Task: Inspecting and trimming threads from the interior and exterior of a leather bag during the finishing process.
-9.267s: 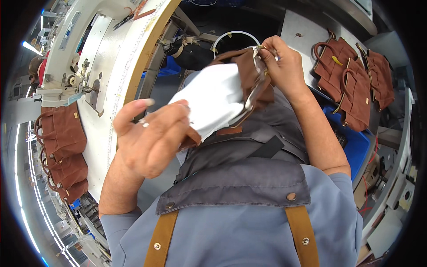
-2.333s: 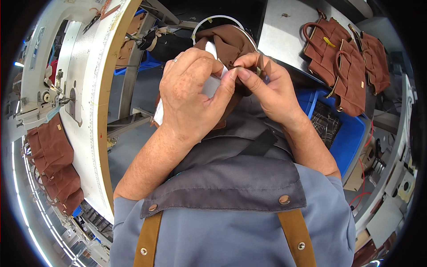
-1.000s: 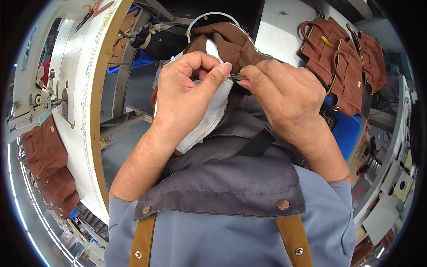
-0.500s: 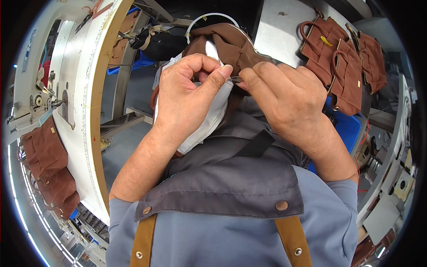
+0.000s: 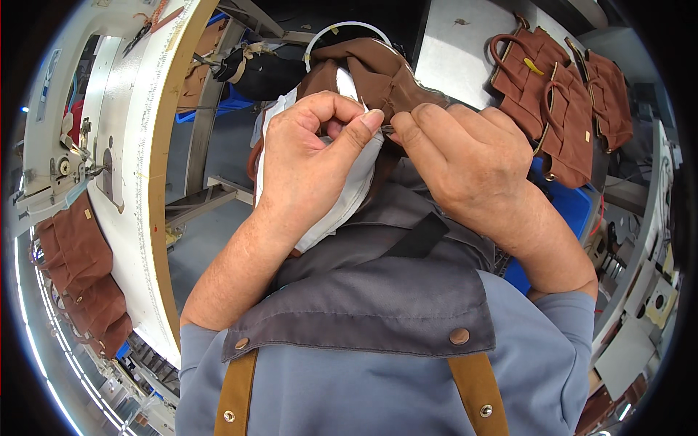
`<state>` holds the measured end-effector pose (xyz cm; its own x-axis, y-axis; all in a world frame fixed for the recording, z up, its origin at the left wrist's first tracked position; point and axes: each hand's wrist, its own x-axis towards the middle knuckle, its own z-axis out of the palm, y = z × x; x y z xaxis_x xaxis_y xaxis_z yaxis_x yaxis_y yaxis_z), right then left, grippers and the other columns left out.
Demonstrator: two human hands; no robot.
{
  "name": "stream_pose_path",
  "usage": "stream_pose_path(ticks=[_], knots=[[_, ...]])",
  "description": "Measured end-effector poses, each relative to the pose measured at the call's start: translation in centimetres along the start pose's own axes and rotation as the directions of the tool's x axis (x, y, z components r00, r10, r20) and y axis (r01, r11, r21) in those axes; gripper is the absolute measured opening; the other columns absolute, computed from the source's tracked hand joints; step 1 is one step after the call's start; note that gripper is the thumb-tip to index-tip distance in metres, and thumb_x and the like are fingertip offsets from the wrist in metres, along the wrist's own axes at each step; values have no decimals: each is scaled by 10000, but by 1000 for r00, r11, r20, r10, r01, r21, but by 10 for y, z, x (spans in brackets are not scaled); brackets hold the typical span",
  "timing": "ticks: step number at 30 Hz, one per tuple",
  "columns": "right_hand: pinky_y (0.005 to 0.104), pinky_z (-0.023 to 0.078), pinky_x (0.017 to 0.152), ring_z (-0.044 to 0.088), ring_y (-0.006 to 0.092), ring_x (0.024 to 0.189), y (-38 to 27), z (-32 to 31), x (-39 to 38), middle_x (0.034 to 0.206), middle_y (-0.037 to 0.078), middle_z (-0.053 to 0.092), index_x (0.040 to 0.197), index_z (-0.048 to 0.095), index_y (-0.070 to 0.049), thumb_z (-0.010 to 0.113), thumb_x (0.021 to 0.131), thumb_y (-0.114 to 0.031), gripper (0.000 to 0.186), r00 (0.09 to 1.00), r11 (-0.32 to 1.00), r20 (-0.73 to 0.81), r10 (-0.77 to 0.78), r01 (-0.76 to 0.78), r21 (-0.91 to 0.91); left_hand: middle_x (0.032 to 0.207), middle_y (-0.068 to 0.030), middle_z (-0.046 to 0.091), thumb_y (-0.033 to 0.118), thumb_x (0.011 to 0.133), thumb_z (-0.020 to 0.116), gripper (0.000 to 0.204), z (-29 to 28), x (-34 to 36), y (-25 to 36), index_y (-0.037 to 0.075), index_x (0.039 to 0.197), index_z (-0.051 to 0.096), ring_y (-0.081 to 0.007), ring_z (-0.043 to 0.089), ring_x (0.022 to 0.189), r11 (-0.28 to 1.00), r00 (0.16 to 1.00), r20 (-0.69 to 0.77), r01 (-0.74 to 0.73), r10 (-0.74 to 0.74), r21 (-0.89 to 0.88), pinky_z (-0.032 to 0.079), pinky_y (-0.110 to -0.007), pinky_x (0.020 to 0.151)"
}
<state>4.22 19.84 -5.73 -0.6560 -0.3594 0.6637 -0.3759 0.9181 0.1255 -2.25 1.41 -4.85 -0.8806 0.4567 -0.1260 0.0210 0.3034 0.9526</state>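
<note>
A brown fabric bag [image 5: 378,73] with a white lining [image 5: 342,203] lies in my lap over a grey apron. My left hand [image 5: 309,156] is curled over the white lining, thumb and forefinger pinched at the bag's edge. My right hand [image 5: 472,156] meets it from the right, its fingertips pinching a small dark part at the same spot. The fingertips of both hands touch. What sits between them is mostly hidden.
A white sewing table [image 5: 138,145] with a machine runs along the left, brown bags [image 5: 80,276] hanging beside it. Finished brown bags [image 5: 560,109] lie on a grey surface at upper right, above a blue crate [image 5: 567,203]. A white hoop [image 5: 349,29] rims the far side.
Earlier my hands were apart, the right one lifting the bag. They have come together and now pinch the same spot on the bag's edge; little has shifted in the last second.
</note>
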Motion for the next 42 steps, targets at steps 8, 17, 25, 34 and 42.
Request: stream_pose_path(ticks=[8, 17, 25, 34, 42], knots=[[284, 391, 501, 542, 111, 603, 9, -2, -2, 709, -23, 481, 761, 610, -127, 707, 720, -194, 125, 991, 988, 117, 60, -76, 137, 734, 48, 588, 167, 909, 739, 160, 0, -2, -3, 24, 859, 689, -36, 476, 704, 1000, 999, 27, -24, 24, 1, 413, -197, 635], [339, 518, 596, 671, 237, 742, 9, 13, -8, 903, 33, 659, 956, 670, -74, 785, 731, -112, 255, 897, 658, 265, 355, -441, 611, 794, 16, 602, 101, 910, 705, 127, -2, -2, -9, 11, 842, 646, -62, 505, 746, 992, 992, 41, -119, 120, -42, 440, -224, 695], [358, 515, 587, 670, 266, 745, 19, 29, -14, 909, 39, 670, 904, 646, -67, 712, 715, -9, 208, 922, 731, 175, 344, -380, 567, 842, -47, 666, 49, 879, 692, 111, 1, -6, -11, 5, 812, 616, -104, 545, 730, 979, 979, 30, -204, 203, 5, 461, -255, 696], [316, 421, 534, 628, 200, 666, 12, 6, -1, 840, 7, 638, 937, 677, -109, 773, 713, -152, 247, 948, 832, 99, 303, -314, 457, 840, -86, 712, 42, 851, 698, 89, 1, -9, -13, -2, 812, 630, -162, 625, 709, 930, 945, -71, -297, 318, 216, 494, -294, 677], [292, 385, 522, 597, 135, 635, -3, -5, -11, 796, -14, 649, 949, 705, -86, 804, 724, -212, 276, 986, 975, 89, 144, -157, 161, 847, -65, 715, 24, 845, 697, 96, 4, -15, -13, -7, 781, 632, -110, 612, 734, 981, 977, -114, -173, 182, 85, 488, -275, 701]])
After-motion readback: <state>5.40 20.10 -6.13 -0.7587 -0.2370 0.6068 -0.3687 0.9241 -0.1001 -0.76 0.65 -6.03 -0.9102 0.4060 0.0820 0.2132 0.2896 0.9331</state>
